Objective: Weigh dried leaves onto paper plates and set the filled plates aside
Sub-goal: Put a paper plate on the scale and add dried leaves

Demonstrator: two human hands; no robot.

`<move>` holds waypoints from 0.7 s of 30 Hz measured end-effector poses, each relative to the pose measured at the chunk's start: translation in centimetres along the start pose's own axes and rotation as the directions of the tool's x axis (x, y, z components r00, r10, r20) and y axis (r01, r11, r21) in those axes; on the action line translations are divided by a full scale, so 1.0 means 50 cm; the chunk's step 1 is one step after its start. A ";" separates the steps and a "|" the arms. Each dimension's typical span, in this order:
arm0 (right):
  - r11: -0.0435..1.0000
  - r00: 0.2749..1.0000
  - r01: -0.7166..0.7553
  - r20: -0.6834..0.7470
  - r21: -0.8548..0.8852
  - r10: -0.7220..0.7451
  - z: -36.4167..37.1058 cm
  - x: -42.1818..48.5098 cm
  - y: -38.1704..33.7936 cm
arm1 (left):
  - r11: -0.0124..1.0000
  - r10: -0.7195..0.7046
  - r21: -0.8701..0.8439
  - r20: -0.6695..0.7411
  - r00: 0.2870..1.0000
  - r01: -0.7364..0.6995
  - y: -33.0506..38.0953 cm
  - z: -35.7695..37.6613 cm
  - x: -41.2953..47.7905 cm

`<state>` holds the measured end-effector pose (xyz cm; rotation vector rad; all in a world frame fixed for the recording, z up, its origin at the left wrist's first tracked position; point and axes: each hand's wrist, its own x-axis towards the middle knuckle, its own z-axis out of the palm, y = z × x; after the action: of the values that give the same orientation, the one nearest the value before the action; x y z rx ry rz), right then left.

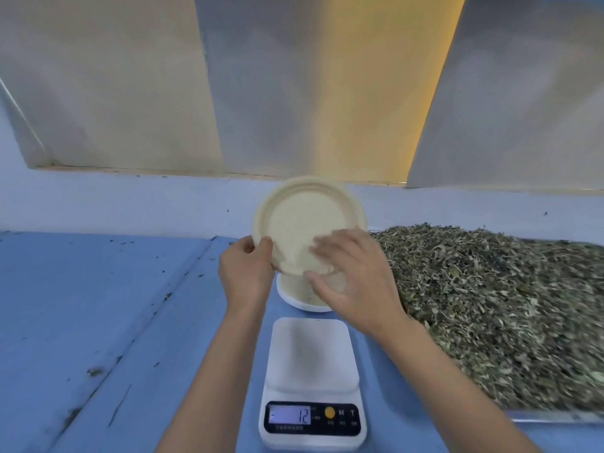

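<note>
Scale (312,380) is sitting nearest on the blue table (98,305), white with a bare platform, and its display is showing 12. Just beyond the scale, both hands are holding one paper plate (304,223) up off the table, tilted with its face toward the camera. The plate is round and pale cream, with a ridged rim and a plain flat centre. Left hand (245,269) is gripping its lower-left rim. Right hand (353,276) is motion-blurred and is pinching the lower-right rim, thumb below and fingers over the face. Under the plate, a white round dish (304,302) is lying behind the scale, partly hidden. Right of the scale, dried leaves (490,305), grey-green, are heaping in a metal tray (555,416). Farthest from the scale, frosted panels (294,93) are standing above a ledge.
</note>
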<state>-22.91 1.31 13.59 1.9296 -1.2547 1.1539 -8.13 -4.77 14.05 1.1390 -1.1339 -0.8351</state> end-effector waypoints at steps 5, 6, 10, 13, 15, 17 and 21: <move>0.532 0.626 -0.704 0.059 0.471 0.777 -0.037 -0.051 -0.019 | 0.998 0.039 0.044 0.140 0.989 -0.046 -0.038 -0.053 -0.080; 0.460 0.566 -0.735 0.077 0.498 0.821 -0.039 -0.065 -0.019 | 0.996 0.050 0.067 0.166 0.985 -0.061 -0.051 -0.061 -0.093; 0.357 0.462 -0.821 0.152 0.446 0.874 -0.024 -0.125 -0.014 | 0.985 0.056 0.155 0.158 0.986 -0.080 -0.092 -0.082 -0.115; 0.292 0.399 -0.879 0.247 0.376 0.883 -0.002 -0.165 -0.005 | 0.985 0.005 0.170 0.157 0.988 -0.031 -0.117 -0.089 -0.105; 0.251 0.365 -0.897 0.291 0.363 0.884 0.013 -0.184 -0.003 | 0.972 -0.033 0.235 0.181 0.983 -0.011 -0.131 -0.090 -0.099; 0.241 0.346 -0.910 0.299 0.337 0.889 0.026 -0.195 -0.001 | 0.961 -0.076 0.276 0.198 0.977 0.019 -0.149 -0.088 -0.096; 0.249 0.358 -0.914 0.350 0.319 0.865 0.036 -0.199 -0.004 | 0.954 -0.165 0.283 0.211 0.964 0.101 -0.182 -0.086 -0.094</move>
<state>-24.01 4.23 3.97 1.4397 -2.5189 2.0989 -4.80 -1.53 3.95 1.3825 -1.4085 -0.9581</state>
